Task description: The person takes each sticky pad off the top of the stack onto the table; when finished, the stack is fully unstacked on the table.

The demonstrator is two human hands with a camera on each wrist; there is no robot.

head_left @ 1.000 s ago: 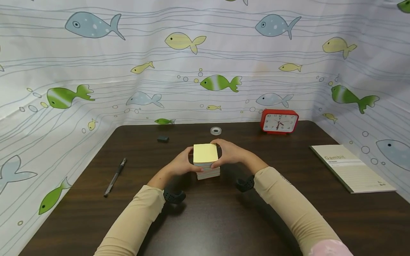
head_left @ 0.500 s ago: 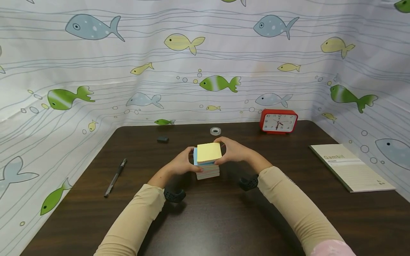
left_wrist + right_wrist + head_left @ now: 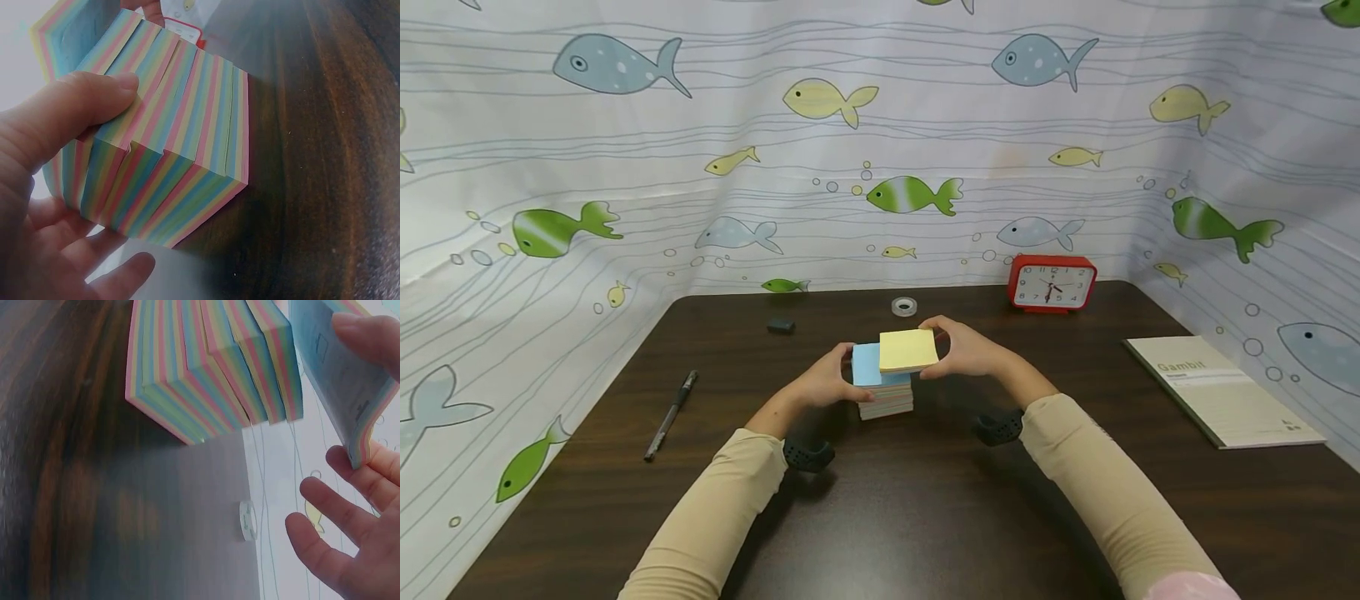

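Note:
A stack of sticky note pads [image 3: 886, 404] with rainbow-striped edges stands mid-table, a blue sheet on top. My left hand [image 3: 820, 385] grips its upper part from the left, the thumb [image 3: 103, 97] across the near side and other fingers behind. My right hand [image 3: 964, 350] pinches one yellow-topped pad [image 3: 908, 350] between thumb and fingers. That pad is lifted just above the stack and shifted right, partly overlapping it in the head view. In the right wrist view a gap shows between the held pad [image 3: 340, 375] and the stack [image 3: 206, 369].
A pen [image 3: 672, 415] lies at the left, a small dark block [image 3: 781, 327] and a tape roll [image 3: 904, 307] farther back. A red clock [image 3: 1052, 283] stands at the back right, with a notebook [image 3: 1221, 392] near the right edge. A fish-patterned curtain [image 3: 850, 150] surrounds the table.
My right hand has moved right and slightly up with the yellow-topped pad, uncovering the blue top of the stack. My left hand has kept its place on the stack.

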